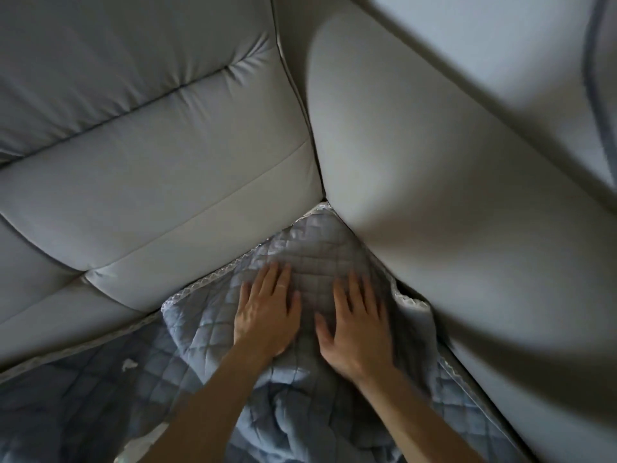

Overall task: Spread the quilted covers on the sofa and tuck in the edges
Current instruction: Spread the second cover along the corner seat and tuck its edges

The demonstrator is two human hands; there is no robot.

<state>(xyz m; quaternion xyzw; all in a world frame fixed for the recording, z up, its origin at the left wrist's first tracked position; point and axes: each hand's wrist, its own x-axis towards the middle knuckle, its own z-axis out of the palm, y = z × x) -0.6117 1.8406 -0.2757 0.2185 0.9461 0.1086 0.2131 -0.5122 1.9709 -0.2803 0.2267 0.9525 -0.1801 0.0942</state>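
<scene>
While pressed flat: left hand [267, 312] and right hand [359, 324] lay open, gripping nothing.
Quilted cover [310, 252]: soft, light, limp at the sofa [173, 182] corner.
Hold point: lace edge [213, 277].

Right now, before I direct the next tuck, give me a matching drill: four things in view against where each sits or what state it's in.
Things:
1. left hand
2. right hand
3. quilted cover
4. lace trim

States:
A. runs along the backrest seam
B. flat on the cover, nearer the armrest
C. pushed into the sofa corner, rumpled toward the camera
D. flat on the cover, ring on one finger

Pairs: 1-D, 2-B, 3-C, 4-A
</scene>
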